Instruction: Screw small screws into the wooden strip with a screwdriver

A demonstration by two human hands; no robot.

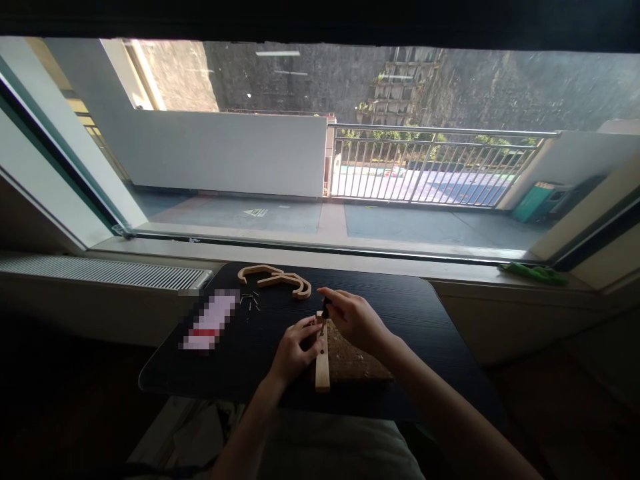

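Note:
My left hand (294,351) rests on the black table (430,320), fingers closed against the side of a light wooden strip (323,367) that lies along the left edge of a brown board (357,363). My right hand (353,319) is closed in a pinch on a small dark tool (325,309), its tip at the top end of the strip. Curved wooden pieces (280,279) lie farther back on the table. Several small dark screws (250,303) are scattered to the left of my hands.
A blurred pink and white packet (210,321) lies on the table's left part. Behind the table are a window sill, a radiator grille (100,272) at left and a green cloth (535,272) at right. Beyond the glass is a balcony with railing.

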